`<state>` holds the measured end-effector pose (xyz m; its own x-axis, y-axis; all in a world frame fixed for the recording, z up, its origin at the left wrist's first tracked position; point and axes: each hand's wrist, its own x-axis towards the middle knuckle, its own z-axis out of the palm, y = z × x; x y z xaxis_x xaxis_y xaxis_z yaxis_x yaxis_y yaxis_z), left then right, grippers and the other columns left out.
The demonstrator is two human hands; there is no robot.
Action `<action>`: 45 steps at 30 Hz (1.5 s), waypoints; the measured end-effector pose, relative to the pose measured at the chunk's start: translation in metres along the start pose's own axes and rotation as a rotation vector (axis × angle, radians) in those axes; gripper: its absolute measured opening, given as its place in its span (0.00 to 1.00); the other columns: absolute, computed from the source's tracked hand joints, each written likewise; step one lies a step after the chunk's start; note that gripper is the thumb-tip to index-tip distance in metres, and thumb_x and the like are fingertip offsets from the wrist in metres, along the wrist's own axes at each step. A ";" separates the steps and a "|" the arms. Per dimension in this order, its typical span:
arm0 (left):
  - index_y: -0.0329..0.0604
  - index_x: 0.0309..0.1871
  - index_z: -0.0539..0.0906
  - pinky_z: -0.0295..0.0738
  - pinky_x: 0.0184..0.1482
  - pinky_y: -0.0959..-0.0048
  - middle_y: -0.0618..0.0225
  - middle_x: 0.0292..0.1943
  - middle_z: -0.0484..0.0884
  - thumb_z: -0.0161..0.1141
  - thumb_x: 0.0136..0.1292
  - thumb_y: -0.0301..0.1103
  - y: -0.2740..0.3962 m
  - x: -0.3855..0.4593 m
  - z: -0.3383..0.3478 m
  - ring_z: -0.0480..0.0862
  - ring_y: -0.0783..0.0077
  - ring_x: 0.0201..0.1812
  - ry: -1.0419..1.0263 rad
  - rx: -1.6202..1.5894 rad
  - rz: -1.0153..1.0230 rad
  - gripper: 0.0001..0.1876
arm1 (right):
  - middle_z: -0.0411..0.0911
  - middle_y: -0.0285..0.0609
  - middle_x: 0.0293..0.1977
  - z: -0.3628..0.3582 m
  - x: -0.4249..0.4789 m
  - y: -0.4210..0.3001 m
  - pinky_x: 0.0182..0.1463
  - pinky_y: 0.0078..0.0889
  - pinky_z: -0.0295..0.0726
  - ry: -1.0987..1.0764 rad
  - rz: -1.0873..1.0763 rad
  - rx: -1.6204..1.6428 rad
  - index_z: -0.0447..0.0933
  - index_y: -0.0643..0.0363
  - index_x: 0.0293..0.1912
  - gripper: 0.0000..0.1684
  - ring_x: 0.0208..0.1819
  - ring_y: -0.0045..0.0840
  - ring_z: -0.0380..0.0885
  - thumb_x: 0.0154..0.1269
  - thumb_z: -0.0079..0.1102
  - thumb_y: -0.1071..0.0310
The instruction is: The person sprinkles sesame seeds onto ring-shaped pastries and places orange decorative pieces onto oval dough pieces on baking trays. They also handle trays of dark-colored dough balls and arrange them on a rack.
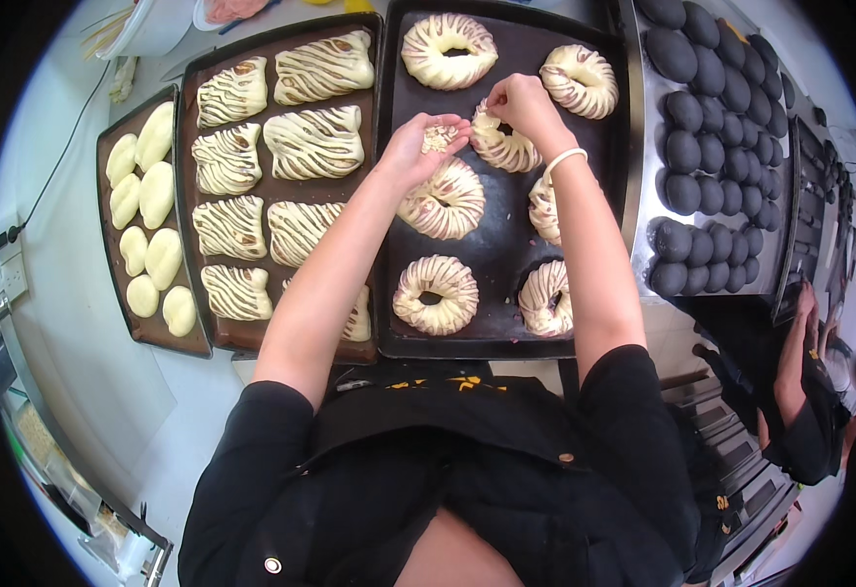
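Observation:
My left hand (419, 145) is palm up, cupped around a small heap of pale flakes or sliced nuts (439, 139), above a ring-shaped striped dough (445, 199). My right hand (522, 103), with a pale band on its wrist, has its fingertips pinched at the upper left of another dough ring (507, 151); whether a flake is between them cannot be told. Both hands are over a dark baking tray (472, 348) that bears several more rings, such as one at the top left (450, 51) and one at the lower left (436, 296). My right forearm partly hides two rings.
Left of it, a second tray (281, 349) holds rectangular striped doughs (313, 142); a smaller tray (134, 339) holds plain pale dough pieces (164, 259). At right, rows of black dough balls (708, 154) sit on a metal surface (644, 242). A co-worker (802, 396) stands at far right.

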<state>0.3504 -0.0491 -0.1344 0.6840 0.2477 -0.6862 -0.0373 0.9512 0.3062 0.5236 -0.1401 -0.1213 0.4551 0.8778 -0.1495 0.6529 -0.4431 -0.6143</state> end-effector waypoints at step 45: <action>0.27 0.34 0.82 0.77 0.30 0.81 0.65 0.24 0.82 0.57 0.58 0.25 -0.023 0.027 0.036 0.81 0.80 0.26 -0.007 1.341 0.168 0.08 | 0.80 0.51 0.32 -0.020 -0.097 0.009 0.42 0.37 0.78 0.396 0.175 0.099 0.82 0.61 0.35 0.08 0.35 0.42 0.80 0.52 0.58 0.75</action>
<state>0.3957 -0.0713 -0.1361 0.7454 0.3378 -0.5747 0.6112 -0.0019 0.7915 0.4974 -0.2328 -0.0967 0.7627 0.6456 0.0384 0.4930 -0.5419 -0.6806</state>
